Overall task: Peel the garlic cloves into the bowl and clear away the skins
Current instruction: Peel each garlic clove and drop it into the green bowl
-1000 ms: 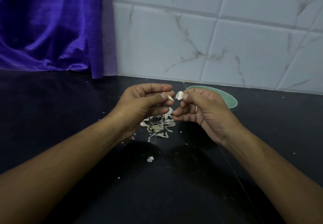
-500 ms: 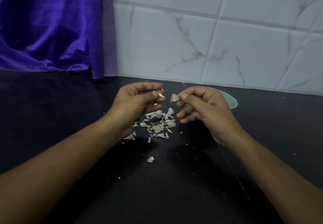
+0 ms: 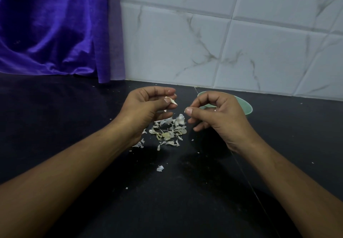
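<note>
My left hand (image 3: 148, 106) pinches a small pale garlic clove (image 3: 171, 101) between thumb and fingers, above the black counter. My right hand (image 3: 215, 115) hovers a short gap to the right with its fingers curled and thumb tip against the forefinger; I see nothing held in it. A blurred piece of skin (image 3: 181, 118) sits just below the two hands, at the top of the pile of garlic skins (image 3: 168, 132). The pale green bowl (image 3: 247, 107) stands behind my right hand, mostly hidden by it; its contents are not visible.
A stray skin flake (image 3: 160, 168) lies nearer to me on the black counter (image 3: 55, 126), with tiny crumbs scattered about. A purple cloth (image 3: 55, 29) hangs at the back left. White marbled tiles (image 3: 241, 42) form the back wall.
The hands met at the clove, then drew apart. My right hand pulled off a piece of skin, which has left its fingers and is down at the pile. The left hand still holds the clove.
</note>
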